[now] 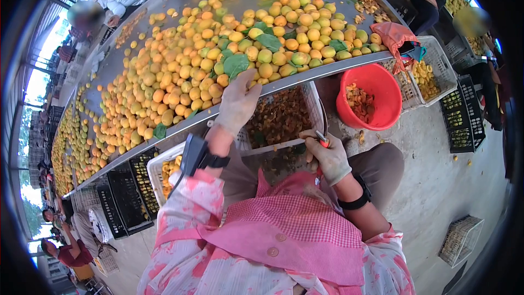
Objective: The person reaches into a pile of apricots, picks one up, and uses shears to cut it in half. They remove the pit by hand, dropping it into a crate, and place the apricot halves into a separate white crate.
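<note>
While the left hand (pixel 238 104), gloved, reaches over the table's near edge, its fingers are part bent at the front of the fruit pile (pixel 180 71); can't tell if a fruit is gripped. Pile sits on the metal table (pixel 305 78), orange to green fruit with some leaves, running right up to the raised rim near this hand. Tight there; more metal surface shows toward the far side.

Right hand (pixel 330 158), also gloved, is lower, short of the rim, above the right thigh, fingers curled round a red-handled tool (pixel 324 142). Tool's tip partly hidden, too small to read.

Between the hands, under the rim: white crate (pixel 317 104) of brown scraps, its near wall close to the right hand. Red bucket (pixel 388 95) with orange pieces stands up and right of that hand, a gap between. Pale crate (pixel 445 74) of yellow pieces just beside the bucket; reddish bag (pixel 392 37) at the table corner above.

Left side is crowded: white crate (pixel 157 177) by the left forearm, black crates (pixel 128 202) beyond. Most room is right: grey floor (pixel 431 186) stretches from the knee to another pale crate (pixel 461 240), well apart.
</note>
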Available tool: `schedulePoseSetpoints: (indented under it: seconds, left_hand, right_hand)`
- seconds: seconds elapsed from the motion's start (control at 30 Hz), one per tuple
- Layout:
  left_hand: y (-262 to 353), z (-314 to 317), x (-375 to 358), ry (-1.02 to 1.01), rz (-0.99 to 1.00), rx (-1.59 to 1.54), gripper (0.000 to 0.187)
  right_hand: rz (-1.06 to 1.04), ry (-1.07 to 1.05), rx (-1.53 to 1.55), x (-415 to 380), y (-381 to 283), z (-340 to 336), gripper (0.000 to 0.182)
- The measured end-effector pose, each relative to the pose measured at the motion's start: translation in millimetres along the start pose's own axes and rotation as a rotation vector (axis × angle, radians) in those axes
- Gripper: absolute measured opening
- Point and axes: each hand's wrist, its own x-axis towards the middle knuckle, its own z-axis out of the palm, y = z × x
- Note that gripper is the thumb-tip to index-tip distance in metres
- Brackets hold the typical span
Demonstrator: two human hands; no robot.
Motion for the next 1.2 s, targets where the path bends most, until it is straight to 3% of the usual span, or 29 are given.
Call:
schedulePoseSetpoints:
  seconds: [0.23, 0.3, 0.37, 0.9, 1.0, 1.2]
  left_hand:
    - [22, 54, 75, -0.136, 0.216, 0.156, 0.047]
    - [21, 69, 90, -0.162, 0.336, 0.361, 0.048]
    - [21, 76, 102, -0.207, 0.332, 0.442, 0.047]
    - [13, 108, 222, -0.2, 0.172, 0.244, 0.036]
    - [-6, 117, 257, -0.148, 0.179, 0.244, 0.042]
    - [-12, 132, 320, -0.229, 0.106, 0.296, 0.056]
  right_hand:
    - [0.017, 0.047, 0.053, 8, -5, -24, 0.028]
    - [0.026, 0.061, 0.061, 10, -9, -31, 0.028]
    - [0.03, 0.071, 0.065, 12, -10, -38, 0.027]
    - [0.042, 0.104, 0.068, 29, -64, -103, 0.025]
    - [0.047, 0.237, 0.176, 45, -59, -117, 0.023]
    - [0.025, 0.161, 0.214, 57, -67, -136, 0.023]
